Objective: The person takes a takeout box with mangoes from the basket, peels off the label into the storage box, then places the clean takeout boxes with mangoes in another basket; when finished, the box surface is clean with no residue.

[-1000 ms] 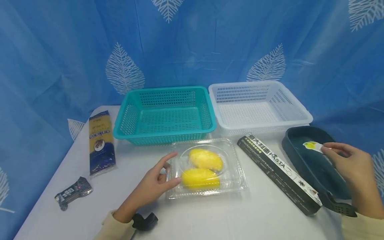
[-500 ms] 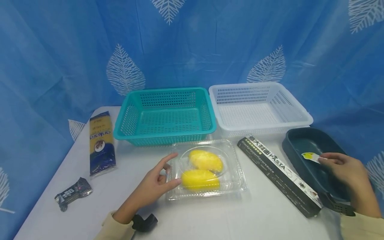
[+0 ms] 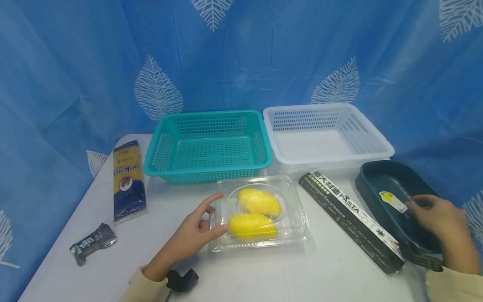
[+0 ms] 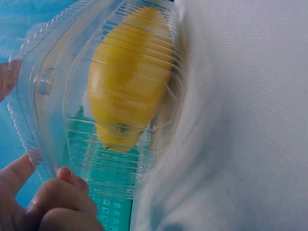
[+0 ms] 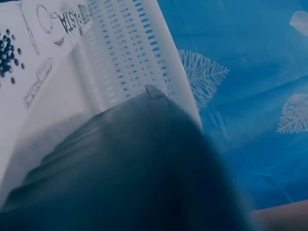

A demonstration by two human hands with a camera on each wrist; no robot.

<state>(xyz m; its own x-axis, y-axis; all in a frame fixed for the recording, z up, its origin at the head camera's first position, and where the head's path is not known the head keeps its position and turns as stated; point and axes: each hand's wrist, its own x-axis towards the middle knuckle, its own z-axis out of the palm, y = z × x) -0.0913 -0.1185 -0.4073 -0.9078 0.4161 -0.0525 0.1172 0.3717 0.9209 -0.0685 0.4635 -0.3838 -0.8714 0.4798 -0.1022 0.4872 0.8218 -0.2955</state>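
In the head view, my left hand (image 3: 196, 228) touches the left edge of a clear plastic clamshell box (image 3: 292, 228) with its thumb and fingers spread along the rim. Two yellow lemon-like fruits (image 3: 260, 202) lie under the lid; one fruit (image 4: 127, 82) also shows in the left wrist view. At the right, my right hand (image 3: 439, 218) reaches over a deep, dark green tray (image 3: 388, 174). Its fingertips pinch the edge of a small white tag with a yellow fruit picture (image 3: 392, 201), inside the tray's outline. In the right wrist view the tray (image 5: 144, 159) hides the fingers.
A long black-and-white pasta box (image 3: 351, 220) lies between clamshell and tray. Behind stand a teal basket (image 3: 207, 173) and a white basket (image 3: 332, 157). At the left lie a blue-and-gold pasta packet (image 3: 128, 180) and a small black wrapper (image 3: 93, 243). A blue curtain (image 3: 241, 63) hangs behind.
My right hand has moved down with the tag, deeper over the tray, and more of the tag's printed end shows. The left hand and the clamshell box keep their places.
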